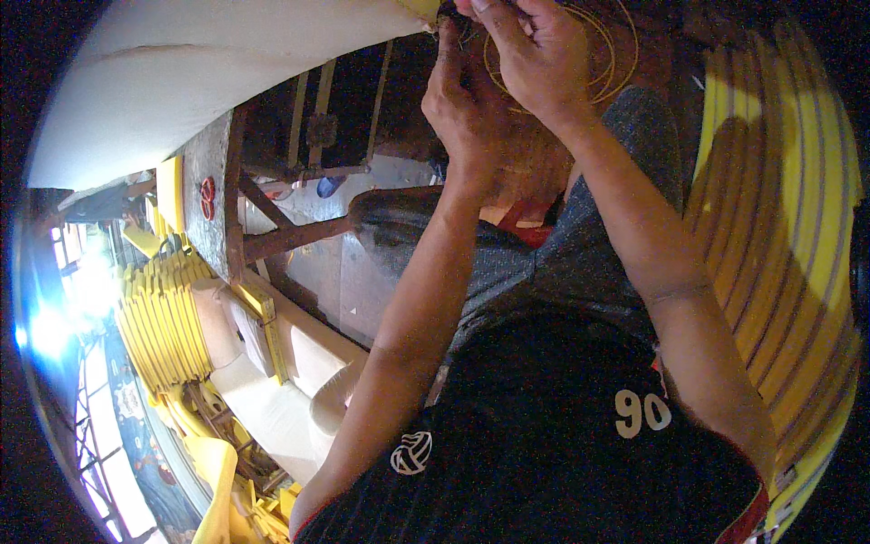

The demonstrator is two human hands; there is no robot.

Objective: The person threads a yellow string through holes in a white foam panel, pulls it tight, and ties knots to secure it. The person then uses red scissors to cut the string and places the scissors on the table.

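Both my hands are raised close together at the top edge, by the corner of a large cream padded piece (236,45). My left hand (460,113) has its index finger reaching up to that corner, its fingertips drawn together on a small dark spot. Beside it my right hand (542,68) is closed, thumb and fingers pinched, partly cut off by the picture's edge. What the fingertips hold is too small and dark to make out. Loops of thin yellow cord (632,65) hang just behind my right hand.
Tall stacks of yellow slats (770,181) rise close on my right. At left are a worn wooden bench frame (204,195), more stacked yellow pieces (163,317) and a cream upholstered seat (263,408). Bright light glares at far left. My knees are bent under my arms.
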